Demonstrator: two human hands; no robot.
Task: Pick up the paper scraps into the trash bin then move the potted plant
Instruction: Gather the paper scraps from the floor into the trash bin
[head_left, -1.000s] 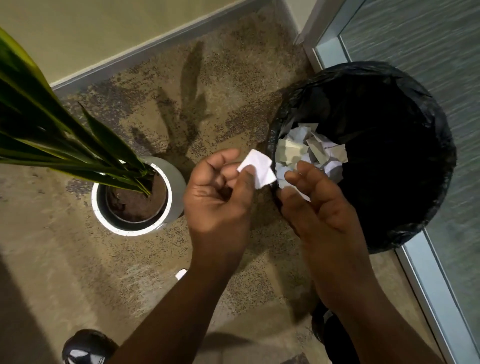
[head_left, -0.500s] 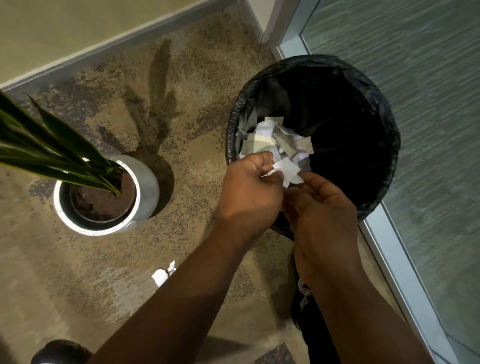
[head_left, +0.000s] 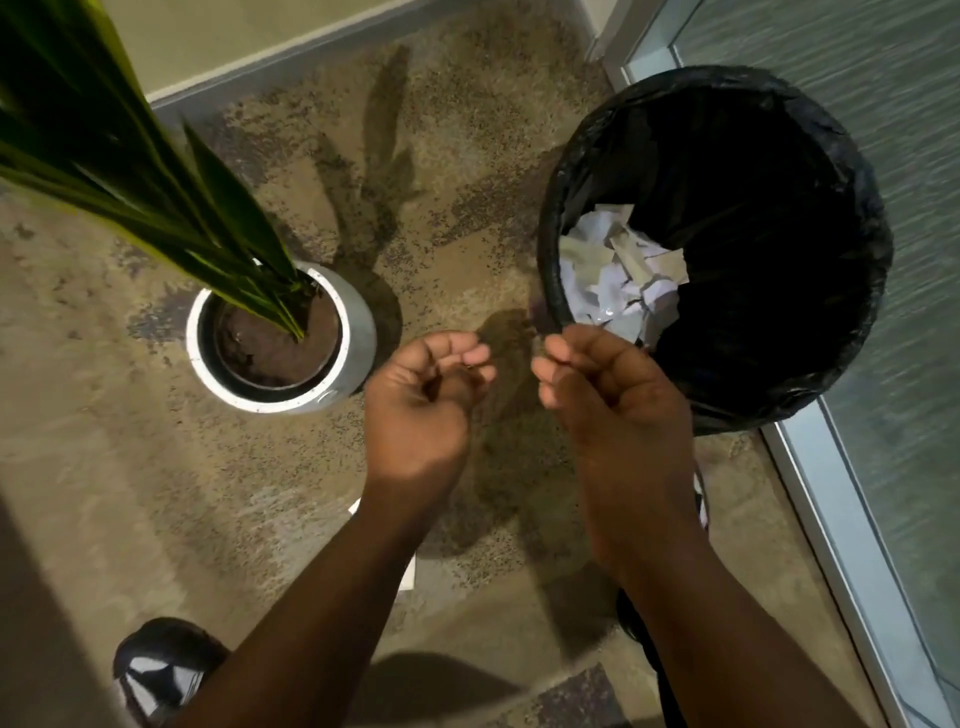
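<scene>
Mottled tan carpet (head_left: 130, 493) bears potted plant (head_left: 283, 338) beside trash bin (head_left: 831, 364).

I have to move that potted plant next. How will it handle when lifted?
The potted plant probably feels heavy, since its white pot is filled with soil. Its tall leaves rise and lean left, so it may tip that way. The smooth rounded wall might slip.

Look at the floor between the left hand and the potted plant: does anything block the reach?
Nothing visible does. Bare carpet lies between the left hand and the potted plant. The trash bin stands on the other side, by the right hand.
</scene>
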